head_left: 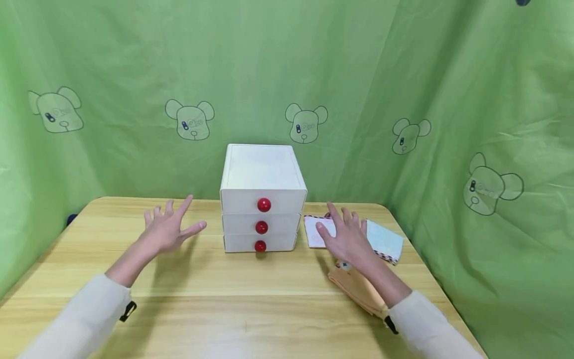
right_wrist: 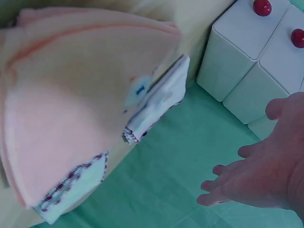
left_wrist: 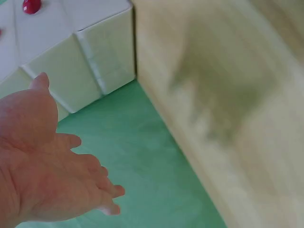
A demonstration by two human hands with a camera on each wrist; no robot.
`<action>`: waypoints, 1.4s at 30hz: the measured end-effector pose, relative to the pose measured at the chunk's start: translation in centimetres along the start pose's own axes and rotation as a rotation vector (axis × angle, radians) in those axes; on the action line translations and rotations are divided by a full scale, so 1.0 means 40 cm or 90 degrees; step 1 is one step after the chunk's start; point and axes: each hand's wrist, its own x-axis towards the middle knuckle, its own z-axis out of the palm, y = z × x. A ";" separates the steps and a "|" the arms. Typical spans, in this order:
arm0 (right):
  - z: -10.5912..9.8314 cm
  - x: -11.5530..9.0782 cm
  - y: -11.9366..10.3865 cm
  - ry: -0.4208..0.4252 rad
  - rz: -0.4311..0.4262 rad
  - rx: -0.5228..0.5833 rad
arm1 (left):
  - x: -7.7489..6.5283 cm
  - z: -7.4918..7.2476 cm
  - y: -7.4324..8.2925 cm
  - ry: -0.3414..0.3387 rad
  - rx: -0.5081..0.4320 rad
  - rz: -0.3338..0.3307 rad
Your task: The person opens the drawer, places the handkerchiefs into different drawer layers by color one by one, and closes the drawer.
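Note:
A white three-drawer box with round red knobs stands at the back middle of the table, its drawers closed. My left hand hovers to the left of it, fingers spread, holding nothing. On the other side my right hand is held above the table with spread fingers, also holding nothing. Beneath and around the right hand lie folded cloths: an orange one under the forearm, a pale pink-white one and a light blue one with a checked edge. The right hand hides part of the cloths.
The wooden table ends close behind the drawer box. A green curtain printed with bear heads hangs at the back and both sides. Dark straps show at the sleeve cuffs.

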 end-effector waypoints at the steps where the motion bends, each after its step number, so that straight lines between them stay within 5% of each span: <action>1: -0.004 0.001 -0.003 0.001 -0.002 0.001 | 0.003 -0.011 0.006 0.000 -0.002 0.004; 11: -0.048 0.010 -0.027 0.024 -0.040 0.008 | 0.046 -0.126 0.070 0.005 -0.015 0.021; 21: -0.081 0.012 -0.048 0.002 -0.035 -0.011 | 0.102 -0.193 0.127 -0.016 -0.025 0.014; 29: -0.100 0.016 -0.070 0.010 -0.052 -0.012 | 0.132 -0.210 0.183 -0.050 -0.069 0.008; 42: -0.098 0.006 -0.095 -0.008 -0.049 0.007 | 0.185 -0.181 0.225 -0.092 -0.215 0.010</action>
